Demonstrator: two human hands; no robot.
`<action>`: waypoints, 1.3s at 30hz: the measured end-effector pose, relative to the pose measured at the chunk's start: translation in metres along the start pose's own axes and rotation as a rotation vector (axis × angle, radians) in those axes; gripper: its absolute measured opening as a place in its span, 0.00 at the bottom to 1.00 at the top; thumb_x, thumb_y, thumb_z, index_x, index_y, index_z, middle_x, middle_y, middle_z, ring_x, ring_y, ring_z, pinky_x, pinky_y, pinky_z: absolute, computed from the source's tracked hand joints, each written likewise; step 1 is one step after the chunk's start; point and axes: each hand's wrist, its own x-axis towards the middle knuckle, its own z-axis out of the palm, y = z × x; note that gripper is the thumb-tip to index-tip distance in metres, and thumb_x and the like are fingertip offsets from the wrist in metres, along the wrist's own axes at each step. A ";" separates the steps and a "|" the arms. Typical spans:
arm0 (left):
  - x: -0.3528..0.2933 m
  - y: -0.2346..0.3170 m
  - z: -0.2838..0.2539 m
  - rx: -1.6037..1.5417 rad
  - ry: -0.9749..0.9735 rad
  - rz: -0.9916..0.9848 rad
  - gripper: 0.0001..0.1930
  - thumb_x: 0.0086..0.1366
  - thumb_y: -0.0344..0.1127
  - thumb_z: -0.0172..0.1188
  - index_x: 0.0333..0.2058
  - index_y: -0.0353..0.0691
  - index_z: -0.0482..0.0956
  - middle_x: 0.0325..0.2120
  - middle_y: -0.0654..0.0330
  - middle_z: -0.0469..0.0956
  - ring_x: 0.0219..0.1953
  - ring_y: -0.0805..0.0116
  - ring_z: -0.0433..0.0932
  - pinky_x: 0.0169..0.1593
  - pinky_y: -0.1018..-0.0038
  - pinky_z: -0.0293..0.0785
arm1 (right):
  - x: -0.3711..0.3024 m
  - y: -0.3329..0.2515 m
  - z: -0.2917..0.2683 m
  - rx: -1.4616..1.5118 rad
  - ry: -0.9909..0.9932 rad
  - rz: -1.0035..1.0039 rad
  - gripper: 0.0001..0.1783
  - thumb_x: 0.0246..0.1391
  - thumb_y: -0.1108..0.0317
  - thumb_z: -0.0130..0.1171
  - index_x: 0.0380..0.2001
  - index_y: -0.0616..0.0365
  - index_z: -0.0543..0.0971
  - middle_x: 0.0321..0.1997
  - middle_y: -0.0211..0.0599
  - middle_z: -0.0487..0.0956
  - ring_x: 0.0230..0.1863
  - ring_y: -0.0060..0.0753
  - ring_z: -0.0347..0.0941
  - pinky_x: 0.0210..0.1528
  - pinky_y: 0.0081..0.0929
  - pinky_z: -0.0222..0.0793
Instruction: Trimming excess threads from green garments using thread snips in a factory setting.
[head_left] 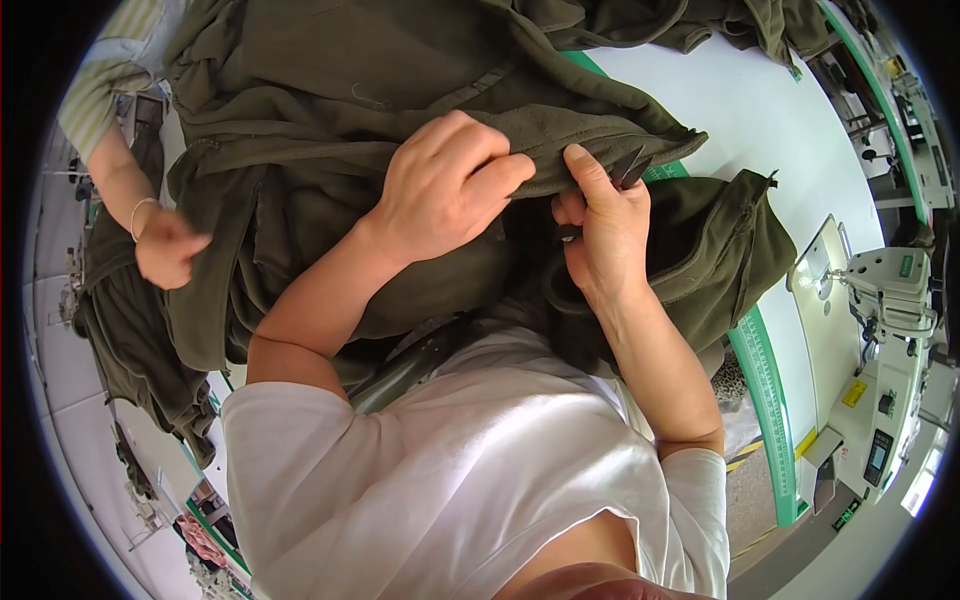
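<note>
Your left hand (445, 185) is clenched on the olive-green fleece garment (330, 90), fingers curled over a folded edge of it with the knuckles up. The cloth is soft and matte with a faint nap, and it bunches into thick, rounded folds across the whole upper half of the view, from about 9 o'clock round to 1 o'clock. A stitched seam runs diagonally across it above your left hand, toward 12 o'clock.

Your right hand (600, 235) sits just beside the left, at its 3 o'clock, and is closed on a pair of small thread snips (628, 168). Their dark, narrow, pointed blades stick out past your thumb toward 1 o'clock, lying against the hemmed edge of the fleece. The thumb of that hand presses on the same edge that your left hand pinches, so the fabric is drawn taut between the two.

More of the same green cloth hangs in a heavy lump at 3 o'clock of your right hand, with a frayed corner at its top.

The garment lies on a smooth white bench (760, 130) edged by a green band (765, 400) printed like a ruler, curving down toward 5 o'clock. A white industrial sewing machine (885, 300), boxy and hard-edged, stands at the far 3 o'clock.

At 9 o'clock another person's hand (165, 245), with a thin bracelet at the wrist and a striped sleeve above, rests on the fleece.
</note>
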 end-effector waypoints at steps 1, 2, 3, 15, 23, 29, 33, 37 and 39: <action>0.001 -0.001 -0.001 0.003 0.035 -0.012 0.06 0.51 0.26 0.60 0.29 0.43 0.76 0.24 0.66 0.70 0.24 0.74 0.70 0.26 0.79 0.68 | -0.001 -0.003 -0.003 -0.061 -0.040 0.031 0.07 0.54 0.70 0.58 0.23 0.53 0.73 0.21 0.20 0.70 0.17 0.13 0.57 0.19 0.16 0.52; 0.002 -0.001 -0.002 0.003 0.035 -0.011 0.06 0.51 0.26 0.60 0.29 0.43 0.76 0.24 0.66 0.70 0.24 0.74 0.70 0.26 0.79 0.68 | -0.002 -0.007 -0.006 -0.123 -0.080 0.061 0.05 0.54 0.71 0.59 0.25 0.54 0.74 0.22 0.20 0.71 0.17 0.12 0.57 0.20 0.15 0.53; 0.000 0.000 -0.006 -0.214 -0.043 -0.295 0.06 0.53 0.26 0.60 0.31 0.42 0.74 0.26 0.66 0.71 0.27 0.76 0.70 0.30 0.79 0.68 | -0.003 -0.010 -0.008 -0.183 -0.123 0.094 0.04 0.54 0.72 0.59 0.26 0.56 0.75 0.23 0.20 0.71 0.18 0.11 0.58 0.21 0.14 0.54; -0.001 -0.025 -0.024 -1.221 -0.293 -1.003 0.05 0.64 0.31 0.55 0.36 0.37 0.71 0.34 0.69 0.72 0.37 0.83 0.69 0.41 0.82 0.67 | 0.018 -0.045 -0.005 -0.945 -0.217 -0.801 0.21 0.48 0.80 0.60 0.47 0.58 0.75 0.49 0.27 0.74 0.28 0.11 0.62 0.29 0.10 0.59; 0.001 -0.028 -0.026 -1.276 -0.308 -1.004 0.06 0.64 0.31 0.55 0.37 0.37 0.71 0.33 0.69 0.72 0.37 0.83 0.69 0.43 0.82 0.67 | 0.045 -0.080 -0.043 -1.345 -0.230 -0.714 0.24 0.46 0.74 0.64 0.49 0.60 0.72 0.48 0.29 0.73 0.30 0.18 0.65 0.30 0.15 0.61; -0.001 -0.030 -0.024 -1.275 -0.319 -1.026 0.07 0.64 0.33 0.55 0.38 0.37 0.71 0.34 0.68 0.73 0.37 0.82 0.70 0.43 0.82 0.67 | 0.064 -0.088 -0.069 -0.928 -0.203 -0.177 0.16 0.50 0.71 0.63 0.43 0.58 0.73 0.31 0.26 0.72 0.21 0.15 0.60 0.23 0.15 0.55; 0.003 -0.026 -0.023 -1.219 -0.325 -1.024 0.09 0.65 0.34 0.55 0.40 0.36 0.71 0.34 0.67 0.73 0.37 0.82 0.70 0.43 0.82 0.68 | 0.070 -0.088 -0.070 -0.649 -0.195 -0.094 0.12 0.52 0.69 0.62 0.39 0.57 0.73 0.21 0.20 0.67 0.16 0.12 0.54 0.18 0.16 0.48; 0.002 -0.023 -0.020 -1.200 -0.318 -1.005 0.10 0.66 0.34 0.53 0.43 0.36 0.71 0.36 0.67 0.73 0.39 0.82 0.71 0.45 0.82 0.68 | 0.074 -0.092 -0.065 -0.546 -0.201 -0.161 0.12 0.53 0.69 0.62 0.39 0.57 0.72 0.16 0.18 0.63 0.14 0.12 0.52 0.17 0.17 0.43; 0.001 -0.023 -0.020 -1.227 -0.329 -1.022 0.11 0.65 0.34 0.54 0.44 0.35 0.71 0.36 0.66 0.74 0.39 0.81 0.72 0.45 0.82 0.68 | 0.076 -0.092 -0.060 -0.563 -0.171 -0.196 0.13 0.53 0.69 0.61 0.40 0.59 0.71 0.16 0.18 0.62 0.14 0.13 0.51 0.16 0.18 0.43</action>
